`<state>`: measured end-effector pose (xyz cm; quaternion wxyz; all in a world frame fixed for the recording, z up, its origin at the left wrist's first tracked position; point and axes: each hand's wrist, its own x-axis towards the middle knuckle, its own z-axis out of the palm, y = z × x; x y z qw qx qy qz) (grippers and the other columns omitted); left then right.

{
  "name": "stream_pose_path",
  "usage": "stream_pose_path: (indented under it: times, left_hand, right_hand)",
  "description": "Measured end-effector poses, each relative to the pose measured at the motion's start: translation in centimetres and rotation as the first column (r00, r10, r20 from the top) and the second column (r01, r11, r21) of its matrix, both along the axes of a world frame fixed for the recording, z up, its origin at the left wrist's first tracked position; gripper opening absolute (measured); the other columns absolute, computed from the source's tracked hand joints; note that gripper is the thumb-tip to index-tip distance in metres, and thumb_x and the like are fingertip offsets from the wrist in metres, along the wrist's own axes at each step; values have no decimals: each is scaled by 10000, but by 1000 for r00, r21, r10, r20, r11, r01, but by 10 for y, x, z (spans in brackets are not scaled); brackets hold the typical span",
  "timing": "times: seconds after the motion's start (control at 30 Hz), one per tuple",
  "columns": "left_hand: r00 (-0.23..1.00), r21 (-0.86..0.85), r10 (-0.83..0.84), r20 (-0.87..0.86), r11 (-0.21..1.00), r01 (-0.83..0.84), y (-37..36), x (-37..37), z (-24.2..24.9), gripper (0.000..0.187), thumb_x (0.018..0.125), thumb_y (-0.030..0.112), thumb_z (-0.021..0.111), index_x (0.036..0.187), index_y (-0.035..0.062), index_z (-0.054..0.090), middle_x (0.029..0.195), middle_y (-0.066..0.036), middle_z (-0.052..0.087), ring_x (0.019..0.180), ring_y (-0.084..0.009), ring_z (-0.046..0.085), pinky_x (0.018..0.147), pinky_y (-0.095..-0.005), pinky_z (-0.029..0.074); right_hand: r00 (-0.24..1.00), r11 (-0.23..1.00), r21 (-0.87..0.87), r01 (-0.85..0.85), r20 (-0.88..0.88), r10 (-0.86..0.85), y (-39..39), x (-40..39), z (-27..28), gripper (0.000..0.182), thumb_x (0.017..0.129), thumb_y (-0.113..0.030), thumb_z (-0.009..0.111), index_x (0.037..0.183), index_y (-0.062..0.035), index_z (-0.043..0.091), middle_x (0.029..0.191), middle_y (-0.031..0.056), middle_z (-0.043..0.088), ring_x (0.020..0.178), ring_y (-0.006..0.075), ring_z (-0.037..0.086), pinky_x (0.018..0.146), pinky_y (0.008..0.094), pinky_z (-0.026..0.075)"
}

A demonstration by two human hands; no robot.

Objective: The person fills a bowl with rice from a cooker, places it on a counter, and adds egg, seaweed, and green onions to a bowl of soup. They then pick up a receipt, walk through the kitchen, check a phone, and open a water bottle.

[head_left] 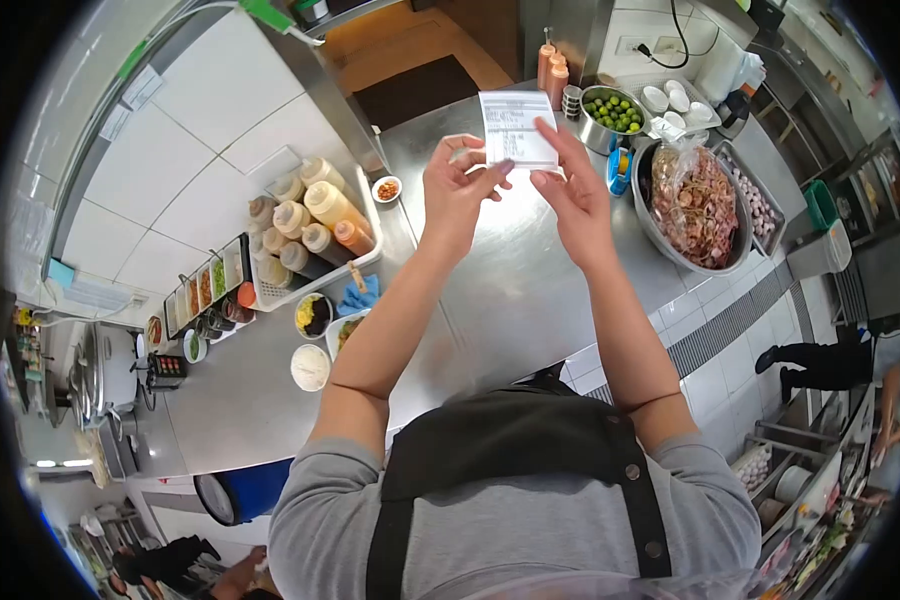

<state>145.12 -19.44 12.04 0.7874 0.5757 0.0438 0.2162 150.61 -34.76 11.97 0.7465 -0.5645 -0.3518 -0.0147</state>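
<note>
A small white printed receipt (519,135) is held up over the steel counter. My left hand (460,190) pinches its lower left part, the thumb lying at the bottom edge and the other fingers curled. At the right edge, my right hand (577,200) grips the paper, its index finger lying over the print and its thumb by the lower corner. The print is too small to read. Just right of my right hand, a blue tape dispenser (620,170) stands on the counter.
Left on the steel counter (510,300) are a white basket (367,262) of squeeze bottles, a condiment rack (208,285) and small bowls. To the right stand a pot of green limes (612,110) and a large bowl of bagged meat (695,210). Other people work at both lower sides.
</note>
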Motion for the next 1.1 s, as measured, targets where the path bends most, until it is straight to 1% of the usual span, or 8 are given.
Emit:
stream_pose_path:
  times: [0.1,0.17,0.33,0.47,0.67,0.73,0.9,1.1]
  left_hand:
    - [996,139,4,-91,990,8,-31,12,-13,470,837,14,753,1221,38,483,1102,-139,655,865,-168,671,660,-261,524]
    - [990,203,-25,-138,978,53,-51,18,-27,631,832,24,759,1357,11,408,1294,-180,547,1007,-218,656,787,-307,570]
    - [892,237,-97,-441,946,220,-84,-11,-127,555,857,54,749,1335,5,471,1332,-126,523,1095,-220,616,895,-337,545]
    - [798,118,-102,-594,970,212,-105,-67,-163,513,848,82,766,1301,21,533,1329,-127,545,1075,-250,628,877,-358,536]
    - [614,173,276,-739,959,-222,-107,-127,-203,497,838,102,769,1282,31,556,1314,-163,559,1043,-244,621,885,-356,520]
    - [590,217,330,-737,942,-256,-108,-131,-204,496,836,98,767,1280,31,556,1316,-157,562,1034,-239,623,880,-352,520]
    - [578,334,428,-695,904,-267,-120,-113,-192,483,835,92,763,1270,30,563,1313,-122,565,1037,-236,632,849,-346,534]
    - [645,310,284,-709,948,-76,-133,-75,-174,444,851,91,757,1256,48,579,1307,-119,533,1091,-247,637,801,-327,572]
  right_hand:
    - [998,998,-22,-56,-28,55,-25,44,-17,447,890,85,592,1304,-79,632,1227,72,518,1184,177,536,988,274,439]
    - [998,984,-180,-11,-58,0,-44,67,-33,455,888,88,593,1307,-86,628,1326,62,521,1243,185,513,996,284,448]
    - [997,879,-470,73,16,-74,-91,124,-69,429,860,4,677,1263,-146,667,1194,135,624,1212,257,536,984,312,459]
    - [952,852,-431,298,198,-233,-142,238,-93,316,822,-15,675,1123,-99,723,1106,135,637,1100,283,597,969,354,461]
    - [997,680,-729,73,60,-43,-206,427,-52,263,797,24,694,1044,-44,749,1066,83,723,977,153,650,896,305,493]
    - [980,369,-916,-158,-190,-53,-212,474,-91,304,807,25,699,1101,-46,732,1102,65,703,1008,151,627,939,314,470]
    - [910,355,-853,-384,-414,-10,-217,506,-136,363,772,29,725,1124,-56,730,1124,77,690,1043,177,614,943,334,466]
    - [983,200,-969,-147,-121,139,-215,519,-135,394,739,-70,801,1125,-132,752,1165,139,702,1121,269,621,1001,383,457]
